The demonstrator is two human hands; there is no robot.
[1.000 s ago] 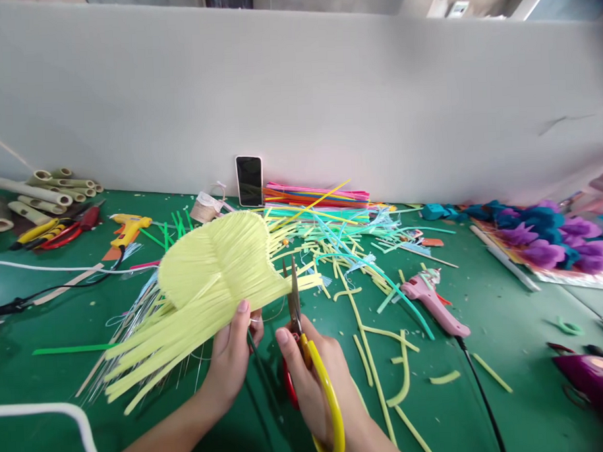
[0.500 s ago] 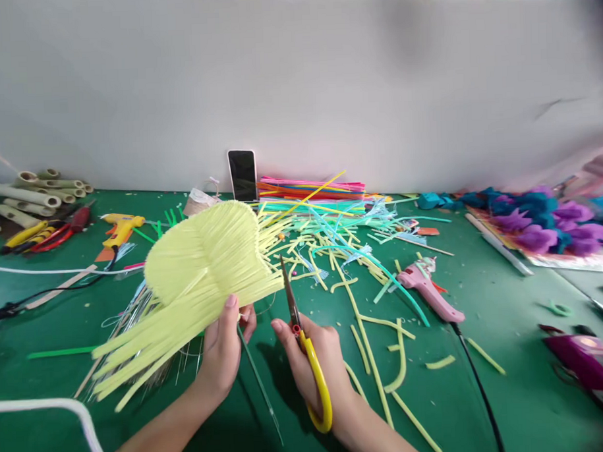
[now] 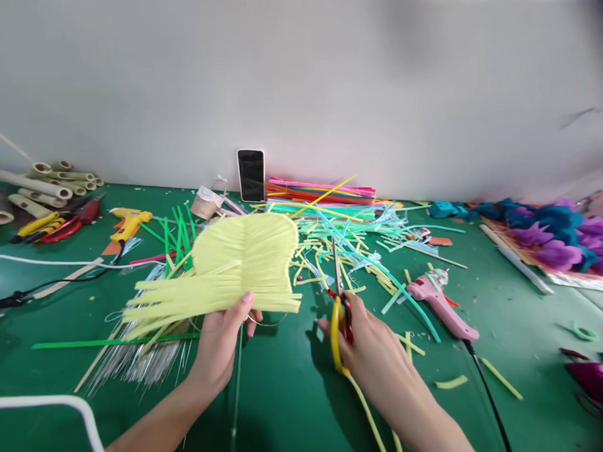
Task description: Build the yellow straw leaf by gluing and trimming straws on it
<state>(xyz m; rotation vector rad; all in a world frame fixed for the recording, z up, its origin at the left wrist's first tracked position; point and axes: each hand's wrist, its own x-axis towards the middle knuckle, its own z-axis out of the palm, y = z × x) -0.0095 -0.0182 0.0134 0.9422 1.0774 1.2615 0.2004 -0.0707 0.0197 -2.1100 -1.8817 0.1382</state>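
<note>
Holding a yellow two-lobed piece (image 3: 243, 258) above the worktop (image 3: 292, 404), with the grip of the left hand (image 3: 221, 344) closed on its lower middle, thumb across the front. Gripping scissors (image 3: 336, 325) by the handles in the right hand (image 3: 372, 335), with blades pointing away, to the right of the piece and apart from it. Can see beyond them a phone (image 3: 251, 176) upright by the wall (image 3: 296, 81), and a pink glue gun (image 3: 443, 307) farther right.
</note>
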